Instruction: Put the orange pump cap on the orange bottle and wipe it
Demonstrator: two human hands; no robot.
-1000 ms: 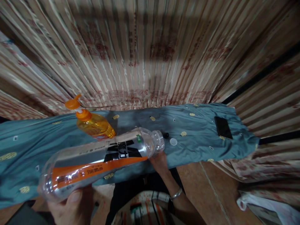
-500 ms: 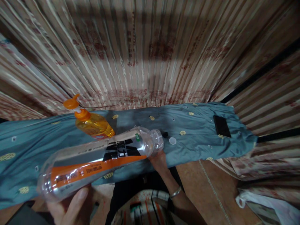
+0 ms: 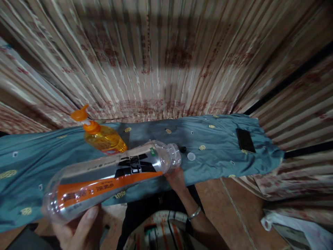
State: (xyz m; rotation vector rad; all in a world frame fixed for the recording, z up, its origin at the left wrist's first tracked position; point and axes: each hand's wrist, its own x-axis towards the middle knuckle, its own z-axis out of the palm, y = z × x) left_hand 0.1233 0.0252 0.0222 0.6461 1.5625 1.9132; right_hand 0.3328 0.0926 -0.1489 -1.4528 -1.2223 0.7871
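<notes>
A large clear plastic bottle (image 3: pixel 104 180) with a silver, orange and black label lies tilted across the view, its uncapped-looking mouth towards the right. My left hand (image 3: pixel 80 227) is closed around its base end, thumb on the near side. At the neck, my right hand (image 3: pixel 176 178) grips from below and behind; most of its fingers are hidden by the bottle. Behind the bottle stands an amber pump bottle (image 3: pixel 105 139) with an orange pump head. A small white round cap (image 3: pixel 191 156) and a small black round thing (image 3: pixel 183 149) lie just right of the mouth.
The narrow table has a blue-green cloth (image 3: pixel 221 156) with pineapple prints. A black phone (image 3: pixel 245 140) lies near its right end. Pleated curtains (image 3: pixel 166 62) hang behind and at both sides. A white plastic bag (image 3: pixel 296 218) is on the lower right.
Almost nothing differs. The plastic bottle has turned very slightly in my hands, so its label lettering sits a little differently. Both hands keep their places.
</notes>
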